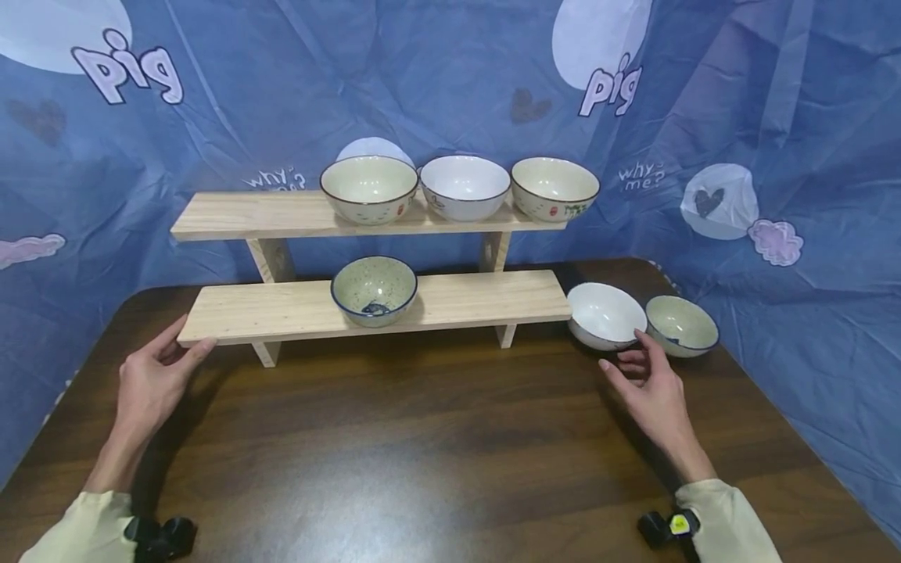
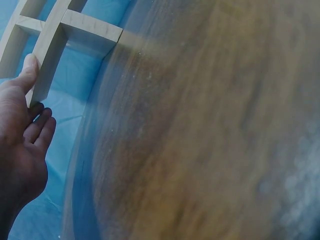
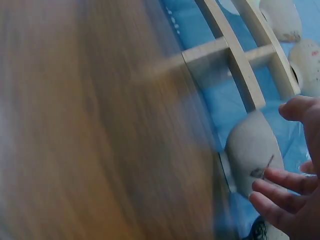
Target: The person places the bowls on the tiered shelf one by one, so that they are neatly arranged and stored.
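The left hand (image 1: 151, 383) grips the left end of the lower board (image 1: 267, 309) of a two-tier wooden stand (image 1: 278, 262), its thumb on one side and its fingers on the other, clamped on the wood; the right hand (image 1: 655, 391) is at the white bowl (image 1: 605, 313) on the desk (image 1: 394, 438), fingers and thumb apart, the index fingertip by the near right rim, though I cannot tell whether it touches; that bowl sits upright just beside the board's right end, and a blue-rimmed green bowl (image 1: 683, 327) stands to its right; a speckled bowl (image 1: 375, 289) rests mid-length on the lower board; on the upper board (image 1: 260, 213) three stand in a row, from the left a pale green bowl (image 1: 369, 188), a brown-rimmed white bowl (image 1: 464, 184) and a cream bowl (image 1: 556, 184); behind hangs a blue cloth (image 1: 436, 70) printed with "pig" and "why me?"; both arms wear pale sleeves (image 1: 732, 520).
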Available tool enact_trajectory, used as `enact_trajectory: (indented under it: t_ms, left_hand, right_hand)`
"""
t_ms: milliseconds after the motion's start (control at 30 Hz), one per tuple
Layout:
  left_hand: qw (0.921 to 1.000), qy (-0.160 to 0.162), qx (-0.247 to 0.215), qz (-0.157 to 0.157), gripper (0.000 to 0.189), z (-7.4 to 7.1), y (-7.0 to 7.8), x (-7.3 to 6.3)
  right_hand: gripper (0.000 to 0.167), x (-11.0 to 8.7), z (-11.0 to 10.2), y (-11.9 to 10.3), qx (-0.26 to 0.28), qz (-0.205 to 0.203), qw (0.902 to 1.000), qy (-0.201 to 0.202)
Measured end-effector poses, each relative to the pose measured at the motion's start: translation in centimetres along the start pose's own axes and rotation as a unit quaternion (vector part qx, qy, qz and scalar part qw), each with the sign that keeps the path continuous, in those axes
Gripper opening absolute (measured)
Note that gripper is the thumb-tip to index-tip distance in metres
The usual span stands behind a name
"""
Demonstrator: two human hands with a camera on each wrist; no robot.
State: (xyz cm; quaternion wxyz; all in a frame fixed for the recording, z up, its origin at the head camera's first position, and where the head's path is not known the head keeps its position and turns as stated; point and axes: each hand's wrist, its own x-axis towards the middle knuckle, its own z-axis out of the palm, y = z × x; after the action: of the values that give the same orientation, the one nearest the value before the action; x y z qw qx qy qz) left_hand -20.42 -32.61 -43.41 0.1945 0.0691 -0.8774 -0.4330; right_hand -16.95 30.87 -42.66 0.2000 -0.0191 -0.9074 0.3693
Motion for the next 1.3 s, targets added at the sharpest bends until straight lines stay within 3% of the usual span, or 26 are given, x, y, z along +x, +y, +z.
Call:
enact_trajectory:
  t_ms: [233, 600, 867, 1300]
  left_hand:
    - [1.0000, -0.001, 0.004, -0.005, 0.067, 0.0, 0.0, 0.0]
    - [0.9999, -0.006, 0.004, -0.009, 0.068, 0.0, 0.0, -0.1]
    - [0.9999, -0.011, 0.003, -0.008, 0.069, 0.0, 0.0, 0.1]
    - [0.9999, -0.007, -0.002, -0.007, 0.069, -0.1, 0.1, -0.1]
  right_hand:
    - [0.085, 1.0, -0.6, 1.4, -0.011, 0.047, 0.9988, 0.004]
    - [0.098, 3.1, 0.3, 2.8, 0.011, 0.067, 0.9971, -0.036]
    - [0.117, 4.5, 1.1, 2.9, 0.002, 0.088, 0.9951, -0.044]
    - [0.120, 5.1, 2.1, 3.0, 0.018, 0.095, 0.9951, -0.021]
